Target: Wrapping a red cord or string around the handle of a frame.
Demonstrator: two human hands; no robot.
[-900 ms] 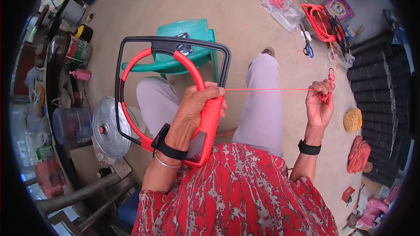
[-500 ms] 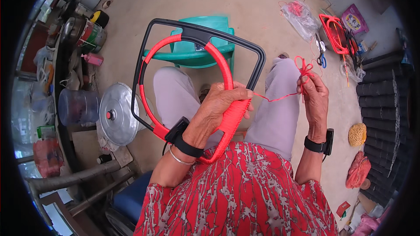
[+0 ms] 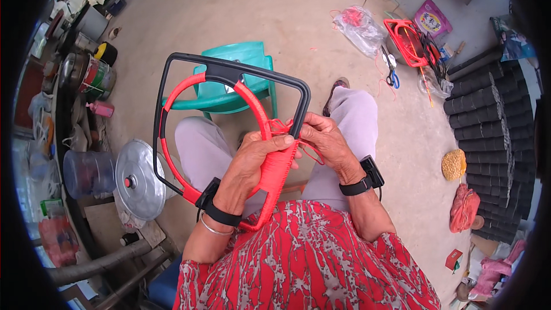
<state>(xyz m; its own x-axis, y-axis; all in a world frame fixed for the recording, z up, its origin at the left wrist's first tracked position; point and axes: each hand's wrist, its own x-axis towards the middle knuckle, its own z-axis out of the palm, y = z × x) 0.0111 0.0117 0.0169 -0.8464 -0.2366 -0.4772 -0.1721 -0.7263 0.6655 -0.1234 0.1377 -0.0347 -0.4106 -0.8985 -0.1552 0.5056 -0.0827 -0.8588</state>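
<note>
A black frame (image 3: 222,73) with rounded corners and an inner ring wrapped in red cord stands tilted over my lap. My left hand (image 3: 248,158) is closed around its right side, where a broad panel is tightly wound with red cord (image 3: 276,166). Right beside it, my right hand (image 3: 326,142) is closed with fingertips at the frame's black right bar, pinching a looped bundle of thin red cord (image 3: 279,127). Part of the bundle passes behind the bar, and a loose strand hangs below my right fingers.
A small green plastic chair (image 3: 235,80) stands beyond my knees. To the left are a round metal lid (image 3: 139,179) and a clear plastic tub (image 3: 89,173). Blue-handled scissors (image 3: 392,74), a bag of red cord (image 3: 360,28) and another red frame (image 3: 406,43) lie at the far right.
My right hand has come left with the cord bundle, from well apart to the frame's right bar. My left hand keeps its hold. The whole view has shifted.
</note>
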